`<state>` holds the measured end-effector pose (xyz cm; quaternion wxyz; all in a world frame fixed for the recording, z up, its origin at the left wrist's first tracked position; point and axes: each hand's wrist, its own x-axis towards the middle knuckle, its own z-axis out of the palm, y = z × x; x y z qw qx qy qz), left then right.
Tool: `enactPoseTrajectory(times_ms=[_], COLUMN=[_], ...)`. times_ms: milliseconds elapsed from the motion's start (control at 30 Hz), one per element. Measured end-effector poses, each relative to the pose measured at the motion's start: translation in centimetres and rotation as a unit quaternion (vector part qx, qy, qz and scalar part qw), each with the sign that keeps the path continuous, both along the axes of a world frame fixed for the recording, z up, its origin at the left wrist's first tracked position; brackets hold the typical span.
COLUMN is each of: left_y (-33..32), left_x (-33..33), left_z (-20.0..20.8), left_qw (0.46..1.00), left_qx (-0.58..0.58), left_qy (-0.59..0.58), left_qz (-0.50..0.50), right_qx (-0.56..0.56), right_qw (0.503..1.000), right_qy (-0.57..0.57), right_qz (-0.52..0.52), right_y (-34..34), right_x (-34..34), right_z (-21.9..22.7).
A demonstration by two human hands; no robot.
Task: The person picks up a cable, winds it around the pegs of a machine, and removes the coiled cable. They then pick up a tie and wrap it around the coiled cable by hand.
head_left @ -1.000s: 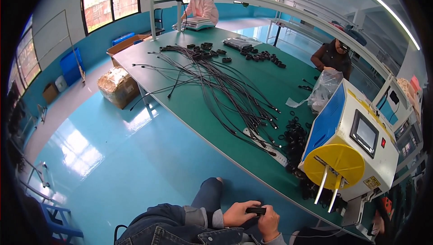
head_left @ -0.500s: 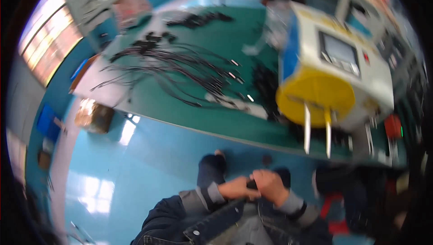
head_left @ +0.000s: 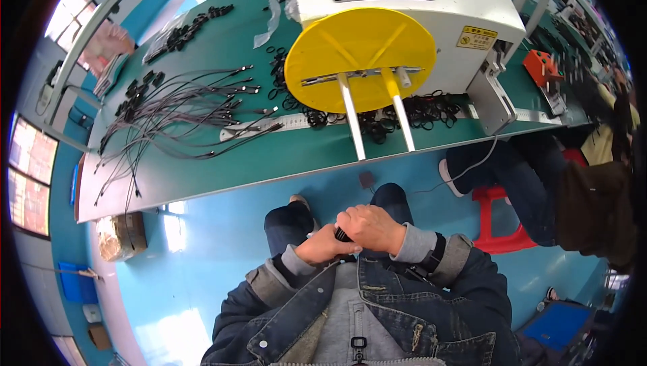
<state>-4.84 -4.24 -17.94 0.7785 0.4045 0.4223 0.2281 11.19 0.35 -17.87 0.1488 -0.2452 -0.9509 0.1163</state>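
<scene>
Left hand: (head_left: 319, 245) curled nearly closed, fingers wrapped round a small black ribbed piece (head_left: 342, 235), thumb pointing toward the other hand
Right hand: (head_left: 373, 229) folded over that same piece from the right, knuckles up, pretty much closed on it, touching the left hand
Black piece: pinched between both hands, over the lap, mostly covered, so can't tell its full shape
Winder: round yellow disc (head_left: 377, 39) with two silver metal rods (head_left: 350, 120), straight ahead of the hands, well apart
Black rings: pile of thin black loops (head_left: 377, 127) just behind the rods, on the green tabletop (head_left: 269, 157)
Cables: tangle of thin black cables (head_left: 178, 120), ahead and left of the hands
Stool: red plastic one (head_left: 513, 239), off to their right
</scene>
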Motion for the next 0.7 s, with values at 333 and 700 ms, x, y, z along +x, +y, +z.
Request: enactPoseTrajectory(times_ms=[333,700], left_y=[-0.9,-5.5], left_x=[-1.9,-3.0], left_z=[2.9,4.4], left_qw=[0.965,0.949], left_qx=[0.17,0.183], left_qy=[0.016,0.022], left_qz=[0.201,0.256], right_qx=[0.069,0.067], right_qw=[0.95,0.954], right_qy=[0.227,0.222], right_qz=[-0.204,-0.192], right_y=[6.8,5.0], right_x=[-2.7,-3.6], right_z=[7.1,3.1])
